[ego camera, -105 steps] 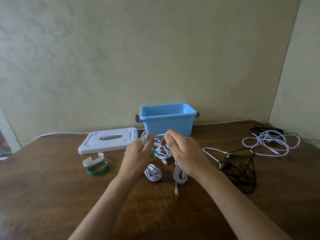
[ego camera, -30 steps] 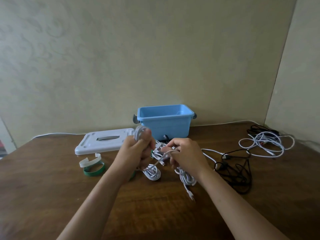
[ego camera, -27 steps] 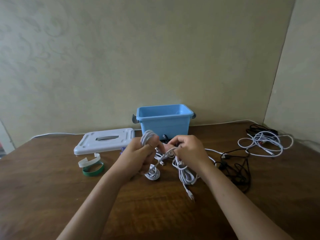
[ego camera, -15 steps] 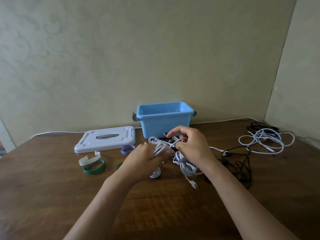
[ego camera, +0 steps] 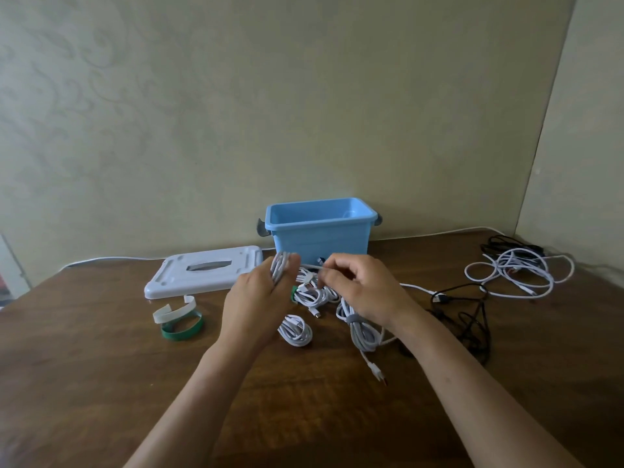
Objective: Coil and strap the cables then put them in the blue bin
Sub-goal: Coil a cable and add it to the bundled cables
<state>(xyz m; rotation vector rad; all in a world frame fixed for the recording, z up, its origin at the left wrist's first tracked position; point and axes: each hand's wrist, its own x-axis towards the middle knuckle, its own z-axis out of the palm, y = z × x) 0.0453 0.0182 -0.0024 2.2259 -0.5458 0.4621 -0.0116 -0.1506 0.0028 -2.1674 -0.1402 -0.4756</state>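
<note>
Cables are the job, and from the head view I have one white cable (ego camera: 280, 269) partly wound: my left hand (ego camera: 258, 298) holds the loops upright, pinched between thumb and fingers, above the middle of the table (ego camera: 101, 383). My right hand (ego camera: 359, 288) pinches the free run of that cable between thumb and forefinger, the other fingers loosely curled. I judge this cable light, limp and a little springy; the loops will fan out if the pinch loosens, so the hold belongs across the whole bundle, not on the plug end.

Counting what lies on the table: three white coils in front of my hands, namely a small coil (ego camera: 295, 330), a coil with a green strap (ego camera: 312, 293), and a longer bundle with a grey strap (ego camera: 363, 329) under my right wrist. Right of them lies one loose black cable (ego camera: 469, 319); toward the far right corner is a loose white tangle (ego camera: 516, 275) on something black, the number of cables there unclear. Two spare straps, one white strap (ego camera: 169, 311) and one green strap (ego camera: 184, 330), sit toward the left edge. One blue bin (ego camera: 319, 236) stands at the far edge; what I can see of its inside is bare, its white lid (ego camera: 204, 275) flat beside it.
</note>
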